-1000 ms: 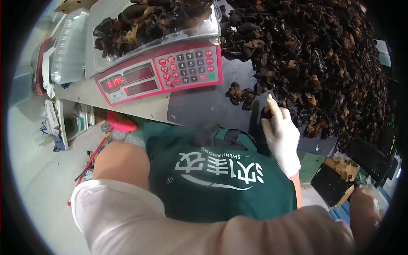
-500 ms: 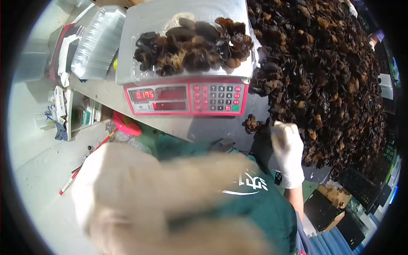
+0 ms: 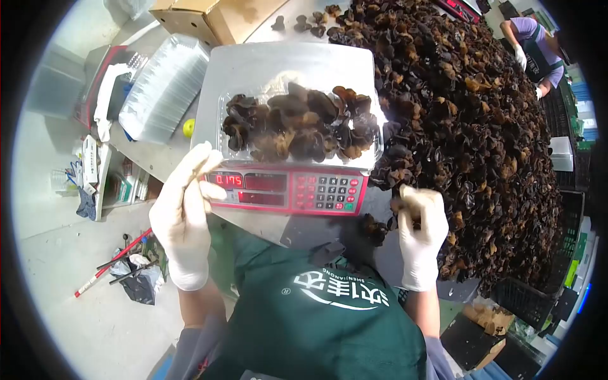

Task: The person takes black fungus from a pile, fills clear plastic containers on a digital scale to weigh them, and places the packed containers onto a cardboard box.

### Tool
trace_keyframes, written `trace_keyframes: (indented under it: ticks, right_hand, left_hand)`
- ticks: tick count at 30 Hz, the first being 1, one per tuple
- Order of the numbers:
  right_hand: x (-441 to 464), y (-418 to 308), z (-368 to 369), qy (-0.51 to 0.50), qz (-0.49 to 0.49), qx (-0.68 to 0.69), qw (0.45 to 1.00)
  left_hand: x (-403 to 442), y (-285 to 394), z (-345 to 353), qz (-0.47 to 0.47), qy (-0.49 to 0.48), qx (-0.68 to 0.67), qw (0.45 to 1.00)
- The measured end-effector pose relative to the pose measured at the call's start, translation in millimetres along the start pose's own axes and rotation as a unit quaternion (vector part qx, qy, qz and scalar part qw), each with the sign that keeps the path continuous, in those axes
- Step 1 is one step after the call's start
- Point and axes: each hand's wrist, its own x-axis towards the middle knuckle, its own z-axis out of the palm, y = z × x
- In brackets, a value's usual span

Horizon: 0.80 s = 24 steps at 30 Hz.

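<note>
A clear plastic tray [image 3: 255, 94] of wood ear mushrooms [image 3: 304, 130] rests on the steel platform [image 3: 291, 60] of a red electronic price scale [image 3: 284, 193], whose display [image 3: 228, 180] reads 0.175; the gloved left hand [image 3: 182, 231] is raised at the scale's near left corner, thumb spread away from the long fingers, overlapping the display's edge in this view, though contact cannot be told; the gloved right hand [image 3: 423, 235] is at the near edge of a big wood ear heap [image 3: 468, 133], fingers curled towards the thumb, with dark pieces behind them, and whether it pinches any cannot be told; a small loose wood ear cluster [image 3: 375, 230] lies just beside it, on the side towards the scale; nested clear trays [image 3: 163, 92] stand left of the scale, near a cardboard box [image 3: 215, 18]; across the heap, a co-worker [image 3: 537, 56] in a dark apron stands, gloved too.
</note>
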Motion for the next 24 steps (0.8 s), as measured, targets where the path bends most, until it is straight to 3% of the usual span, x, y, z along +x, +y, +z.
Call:
trace_keyframes:
  ticks: [2,5,8,11,13,16,21,24]
  right_hand:
    - [52.9,-20.7,13.3,0.045,-0.058,0.002,0.997]
    - [108.0,-30.8,37.4,0.056,-0.106,0.008,0.993]
    - [135.0,-28.5,45.9,-0.028,-0.157,-0.083,0.984]
    - [135.4,-20.0,38.5,-0.017,-0.149,-0.011,0.989]
    - [129.3,-11.1,38.3,0.006,-0.079,0.075,0.994]
    - [116.6,-38.4,22.7,-0.099,0.026,0.061,0.993]
    - [109.5,-48.6,70.5,-0.056,-0.123,-0.042,0.990]
    - [116.0,-47.4,63.7,-0.041,-0.073,0.015,0.996]
  left_hand:
    - [7.7,-9.3,3.5,0.034,0.032,0.004,0.999]
    - [5.5,-7.9,1.3,0.004,0.047,0.019,0.999]
    - [-5.1,-20.2,-7.4,-0.008,0.045,0.054,0.998]
    - [-9.8,-30.1,-10.9,-0.008,0.045,0.102,0.994]
    - [-11.0,-33.1,-13.5,-0.017,0.032,0.125,0.992]
    - [-4.5,-35.6,-6.0,-0.004,0.020,0.102,0.995]
    - [6.0,-22.1,9.7,0.029,0.008,0.086,0.996]
    - [5.0,-22.4,5.3,0.045,0.014,0.099,0.994]
